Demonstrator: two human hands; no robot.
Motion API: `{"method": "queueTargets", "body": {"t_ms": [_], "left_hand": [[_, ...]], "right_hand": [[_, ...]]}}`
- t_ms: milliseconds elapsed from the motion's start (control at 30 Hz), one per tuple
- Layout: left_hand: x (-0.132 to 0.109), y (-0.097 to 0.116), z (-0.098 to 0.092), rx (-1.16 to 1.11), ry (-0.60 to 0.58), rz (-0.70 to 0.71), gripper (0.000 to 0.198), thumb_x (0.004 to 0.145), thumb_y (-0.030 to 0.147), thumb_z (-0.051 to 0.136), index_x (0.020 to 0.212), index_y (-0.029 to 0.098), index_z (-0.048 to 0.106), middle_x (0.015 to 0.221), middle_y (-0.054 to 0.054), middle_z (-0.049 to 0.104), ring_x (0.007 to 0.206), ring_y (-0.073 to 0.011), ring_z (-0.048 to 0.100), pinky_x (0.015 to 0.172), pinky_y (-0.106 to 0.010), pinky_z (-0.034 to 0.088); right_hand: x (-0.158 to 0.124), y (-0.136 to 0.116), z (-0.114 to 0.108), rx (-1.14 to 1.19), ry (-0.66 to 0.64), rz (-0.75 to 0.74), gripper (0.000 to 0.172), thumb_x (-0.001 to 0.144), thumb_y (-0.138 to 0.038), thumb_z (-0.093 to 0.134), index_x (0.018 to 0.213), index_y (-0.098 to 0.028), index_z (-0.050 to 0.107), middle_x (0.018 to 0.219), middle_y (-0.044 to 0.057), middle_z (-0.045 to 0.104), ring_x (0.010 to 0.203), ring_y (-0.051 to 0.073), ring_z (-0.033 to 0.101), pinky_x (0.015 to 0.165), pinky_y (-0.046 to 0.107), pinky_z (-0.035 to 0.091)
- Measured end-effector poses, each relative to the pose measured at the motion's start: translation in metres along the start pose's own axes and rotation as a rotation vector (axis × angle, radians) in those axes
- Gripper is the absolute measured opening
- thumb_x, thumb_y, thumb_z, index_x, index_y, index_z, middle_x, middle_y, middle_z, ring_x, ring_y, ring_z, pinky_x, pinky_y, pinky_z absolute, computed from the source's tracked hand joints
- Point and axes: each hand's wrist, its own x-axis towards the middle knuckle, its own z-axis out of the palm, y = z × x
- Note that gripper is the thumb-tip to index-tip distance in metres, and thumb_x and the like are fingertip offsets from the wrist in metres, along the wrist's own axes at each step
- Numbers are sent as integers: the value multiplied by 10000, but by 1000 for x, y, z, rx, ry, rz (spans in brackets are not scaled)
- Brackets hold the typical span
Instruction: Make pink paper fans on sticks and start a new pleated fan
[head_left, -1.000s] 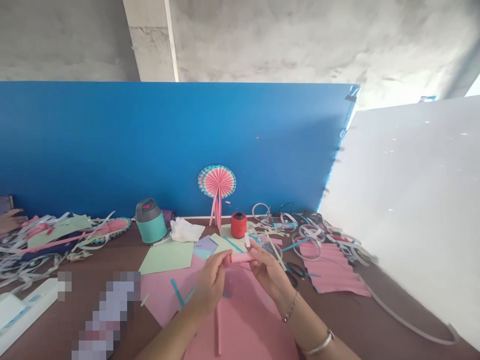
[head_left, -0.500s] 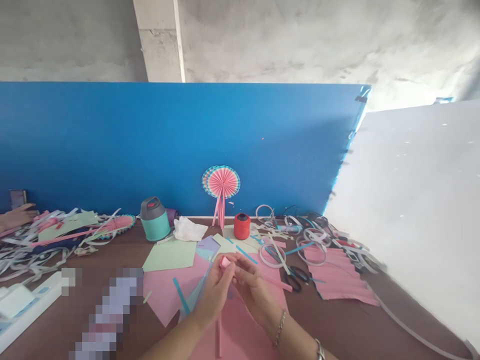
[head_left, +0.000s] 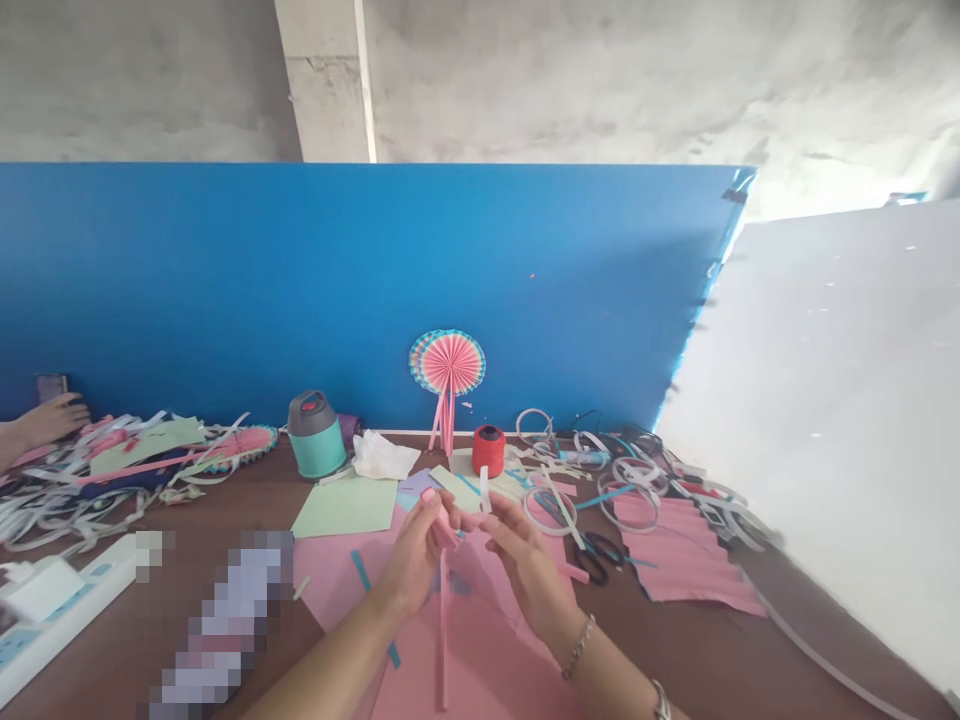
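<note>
Pink folded paper (head_left: 445, 530) was up over a big pink sheet (head_left: 487, 660), near 6 o'clock in the view.
The left hand (head_left: 411, 562) pinched it; the right hand (head_left: 531, 572) pinched a white strip (head_left: 484, 487) just beside it. From the paper, a round fan (head_left: 450, 363) stood at 12 o'clock, a red spool (head_left: 487, 455) at 1, scissors (head_left: 603, 556) at 3.
</note>
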Motion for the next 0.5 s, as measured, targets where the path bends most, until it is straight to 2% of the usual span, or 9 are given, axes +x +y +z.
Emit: {"method": "queueTargets", "body": {"t_ms": [100,167,367,500], "left_hand": [[3,-1,-5,60,5,-2,343,854,519,470,873,187,556,683,17,528,678,-138,549,676,-260,420],[3,-2,-5,93,-21,-13,347,839,516,496,858,176,563,688,7,545,679,-145,552,682,-271,423],[-1,-3,-2,124,-108,-42,324,839,481,523,874,161,555,751,-19,584,703,-151,562,672,-266,426],[-2,-3,-3,186,-98,-11,277,858,446,518,870,171,548,769,-8,584,760,-144,555,711,-251,421]], "right_hand": [[1,-6,-4,41,-61,-1,256,663,-385,745,827,-214,648,688,-22,554,606,105,464,595,233,370],[0,-8,-3,50,-142,42,235,655,-379,752,723,-191,628,589,-42,495,522,79,393,522,221,307],[-5,-7,3,23,-207,141,280,670,-397,742,660,-169,579,609,-35,511,507,62,389,471,207,234],[-4,-5,3,43,-202,168,269,669,-368,743,663,-167,564,572,-54,450,481,50,338,454,205,181]]}}
